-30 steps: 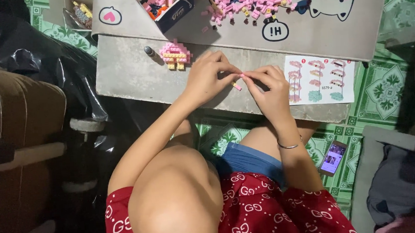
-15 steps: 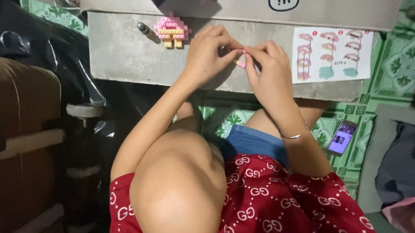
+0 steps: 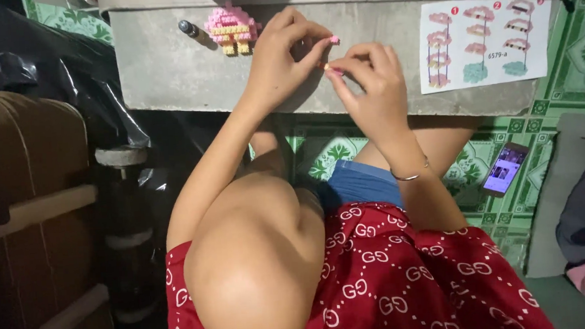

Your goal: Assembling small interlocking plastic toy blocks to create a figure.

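Pinching tiny pink bricks (image 3: 333, 40): your left hand (image 3: 280, 58) and right hand (image 3: 368, 80) each hold one; next, align studs squarely, built figure (image 3: 232, 29) at ten o'clock.

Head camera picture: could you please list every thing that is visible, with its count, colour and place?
small block: one, pink, pinched in the left fingertips
small piece: one, pale, at the right fingertips; kind unclear
block figure: one, pink and yellow, on the slab, left of the hands
dark tool: one, black and silver, beside the block figure
instruction sheet: one, white with pink drawings, right end of the slab
slab: one, grey, across the top
phone: one, screen lit, on the green patterned floor at right
bracelet: one, silver, on the right wrist
left hand: one, above the slab
right hand: one, close to the left hand
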